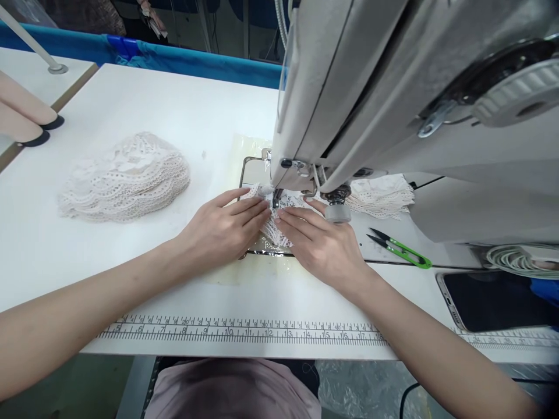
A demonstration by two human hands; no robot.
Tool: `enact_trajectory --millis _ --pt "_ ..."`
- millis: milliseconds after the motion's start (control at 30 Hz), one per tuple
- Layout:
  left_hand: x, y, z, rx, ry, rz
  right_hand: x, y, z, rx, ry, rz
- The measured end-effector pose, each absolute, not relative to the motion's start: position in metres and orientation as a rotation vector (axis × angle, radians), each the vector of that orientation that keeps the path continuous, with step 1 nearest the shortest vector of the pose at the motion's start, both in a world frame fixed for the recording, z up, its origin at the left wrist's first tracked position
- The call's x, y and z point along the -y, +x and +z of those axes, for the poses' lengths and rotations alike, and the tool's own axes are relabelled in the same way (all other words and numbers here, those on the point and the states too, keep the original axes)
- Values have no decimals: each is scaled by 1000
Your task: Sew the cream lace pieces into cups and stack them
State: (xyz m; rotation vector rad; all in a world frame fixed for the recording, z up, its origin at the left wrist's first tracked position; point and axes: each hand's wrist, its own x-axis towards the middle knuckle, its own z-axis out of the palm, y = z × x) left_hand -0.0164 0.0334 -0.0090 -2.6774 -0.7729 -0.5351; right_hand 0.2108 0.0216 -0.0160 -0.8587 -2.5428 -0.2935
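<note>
A small piece of white lace (274,228) lies on the metal needle plate under the presser foot (276,196) of a grey sewing machine (393,99). My left hand (222,230) lies flat on the lace's left side, fingers stretched toward the needle. On the right side my right hand (323,241) presses the lace flat, its fingers extended and close together. The fingertips of both hands nearly meet just in front of the foot. Most of the lace is hidden beneath my fingers.
A heap of white lace pieces (126,177) sits on the white table (131,105) at the left; more lace (384,198) lies behind the machine arm. Green thread snips (399,249) and a phone (493,299) lie at the right. A ruler strip (244,330) runs along the front edge.
</note>
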Motion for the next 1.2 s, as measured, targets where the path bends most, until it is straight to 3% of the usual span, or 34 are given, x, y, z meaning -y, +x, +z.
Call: enact_trajectory --millis 200,1200 --pt "-22 -14 -7 729 -2715 -635 -15 211 -16 2532 -790 -457" --pt "-28 -13 -8 803 -2642 -596 -18 207 -12 2519 -936 -507"
